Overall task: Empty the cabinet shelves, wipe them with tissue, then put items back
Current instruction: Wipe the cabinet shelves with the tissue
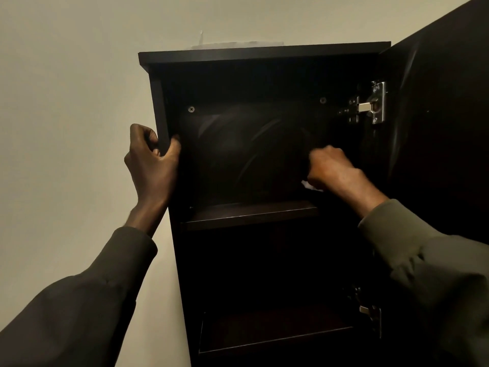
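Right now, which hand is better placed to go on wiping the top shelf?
The right hand: it is inside the top compartment, closed on white tissue. The left hand grips the cabinet's side panel.

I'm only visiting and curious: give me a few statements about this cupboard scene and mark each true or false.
1. The cabinet door is closed. False: it stands open at the right.
2. The left hand grips the cabinet's left side panel. True.
3. The right hand is inside the top compartment, holding white tissue. True.
4. The top shelf is crowded with jars. False: no items show on it.
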Demonstrator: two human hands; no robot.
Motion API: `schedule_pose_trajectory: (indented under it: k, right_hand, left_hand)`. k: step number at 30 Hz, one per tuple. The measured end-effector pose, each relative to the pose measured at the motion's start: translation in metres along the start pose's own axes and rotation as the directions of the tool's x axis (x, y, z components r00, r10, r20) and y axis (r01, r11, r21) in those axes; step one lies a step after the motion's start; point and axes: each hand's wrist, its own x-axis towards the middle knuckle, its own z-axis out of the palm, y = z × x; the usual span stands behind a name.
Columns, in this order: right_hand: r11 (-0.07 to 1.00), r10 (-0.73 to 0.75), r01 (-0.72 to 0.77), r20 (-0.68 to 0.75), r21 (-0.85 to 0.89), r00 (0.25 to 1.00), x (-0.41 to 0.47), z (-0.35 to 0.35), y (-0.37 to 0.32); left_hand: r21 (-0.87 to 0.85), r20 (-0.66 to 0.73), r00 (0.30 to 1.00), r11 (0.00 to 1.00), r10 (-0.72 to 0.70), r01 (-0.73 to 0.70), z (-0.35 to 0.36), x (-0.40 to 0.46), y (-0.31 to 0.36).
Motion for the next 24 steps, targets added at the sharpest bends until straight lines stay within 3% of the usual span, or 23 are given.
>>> schedule_pose_trajectory:
  k: [8, 17, 24]
  right_hand:
    - [0.996, -0.08, 0.076, 0.105, 0.038, 0.991, -0.015, 0.015, -0.031]
    - [0.834, -0.457, 0.442, -0.036, 0.331, 0.889, -0.036, 0.045, -0.143]
    - [0.783, -0.5, 0.449, 0.004, 0.431, 0.866, -0.038, 0.043, -0.166]
  left_hand:
    - [-0.033, -0.023, 1.0, 0.999, -0.011, 0.01, 0.001, -0.002, 0.002]
    - [-0.029, 0.016, 0.998, 0.998, -0.055, 0.055, -0.005, -0.02, -0.006]
    - [-0.019, 0.039, 0.991, 0.992, -0.128, 0.129, -0.009, -0.05, -0.018]
